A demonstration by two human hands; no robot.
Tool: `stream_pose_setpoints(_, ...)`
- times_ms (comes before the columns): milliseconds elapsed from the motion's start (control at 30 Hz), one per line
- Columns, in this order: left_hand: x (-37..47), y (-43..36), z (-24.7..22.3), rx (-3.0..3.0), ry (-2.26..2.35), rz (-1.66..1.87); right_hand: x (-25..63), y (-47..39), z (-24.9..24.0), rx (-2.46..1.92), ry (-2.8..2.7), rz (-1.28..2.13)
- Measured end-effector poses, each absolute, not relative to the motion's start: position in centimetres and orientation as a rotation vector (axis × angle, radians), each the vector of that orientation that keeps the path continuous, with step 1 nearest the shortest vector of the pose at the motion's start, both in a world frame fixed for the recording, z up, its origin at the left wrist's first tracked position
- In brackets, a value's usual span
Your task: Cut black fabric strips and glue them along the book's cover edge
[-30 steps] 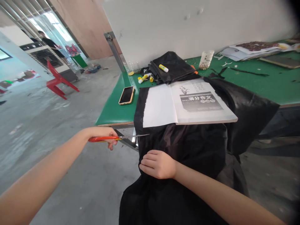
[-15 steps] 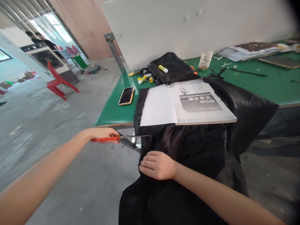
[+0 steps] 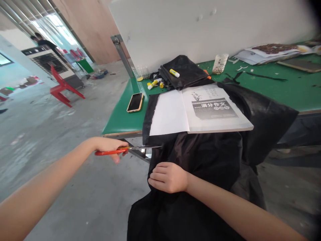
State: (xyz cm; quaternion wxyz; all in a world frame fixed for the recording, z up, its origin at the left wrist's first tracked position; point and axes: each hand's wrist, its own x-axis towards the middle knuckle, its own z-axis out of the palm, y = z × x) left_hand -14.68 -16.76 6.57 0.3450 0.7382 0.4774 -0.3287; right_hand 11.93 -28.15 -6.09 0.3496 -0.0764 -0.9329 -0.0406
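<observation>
Head camera up on my screen: at the far left, a red chair (image 3: 60, 88) stands on the grey floor (image 3: 100, 204), with a white appliance (image 3: 46, 62) just behind it and 2 people (image 3: 46, 43) farther back in the upper left, partly hidden from me.

At left centre I see the left hand (image 3: 111, 146), closed round the red handles of the scissors (image 3: 111, 152). The blades point right, nearly level, and their tips overlap the left part of the black cloth (image 3: 200, 164); I can't tell from here whether they bite into it.

Above them, a phone (image 3: 135, 102) lies face up on the left end of the green table (image 3: 117, 118). Moving right, I count 2 glue sticks (image 3: 175, 73) at upper centre: 1 among yellow caps (image 3: 161, 85), 1 on a folded black pile (image 3: 190, 74).

Just below the middle of the frame sits the right hand (image 3: 170, 177), knuckles up, fingers curled and gripping the cloth near its left edge; its thumb is out of my sight. The cloth runs under an open book (image 3: 218, 110) and hangs over the table's near edge to the bottom.

Farther right, a clear cup (image 3: 220, 64) stands near the white board (image 3: 200, 33), and papers (image 3: 250, 58) lie in the upper right.
</observation>
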Motion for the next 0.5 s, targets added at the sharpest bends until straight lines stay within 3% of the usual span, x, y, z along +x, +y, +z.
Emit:
stream_pose_setpoints(167,-14.5,-16.0,6.5,1.831,1.012,-0.829,12.0,-28.1,-5.9,-0.189,-2.424,-0.106)
stream_pose_setpoints(500,-13.5,-15.9,6.5,1.689,1.033,-0.744,12.0,-28.0,-5.8,-0.177,-2.399,-0.101)
